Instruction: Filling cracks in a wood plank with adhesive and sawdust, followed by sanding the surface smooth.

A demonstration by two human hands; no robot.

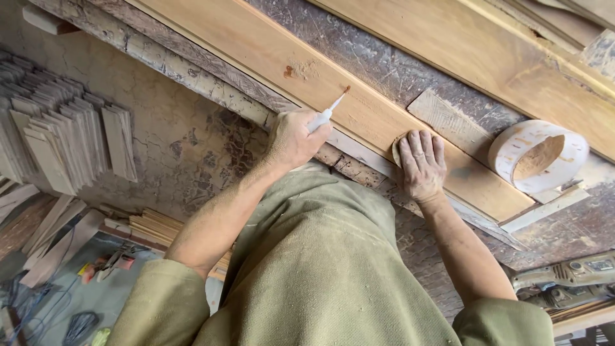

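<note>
My left hand (293, 138) is shut on a thin white-handled tool (325, 114). Its reddish-brown tip touches the face of a long light wooden plank (256, 48) that runs diagonally across a worn workbench (378, 61). A small reddish-brown patch (289, 70) shows on the plank farther along. My right hand (421, 164) lies flat, palm down, on the same plank, with its thumb side over a small round tan disc (397, 148). A round white container (538, 156) with brown smears stands on the bench just right of that hand.
A second wide plank (487, 51) lies along the far side of the bench. A grey power tool (567, 282) rests at the lower right. Rows of thin wood slats (64, 138) and loose boards (154, 225) lie on the floor at left, with cables (38, 301).
</note>
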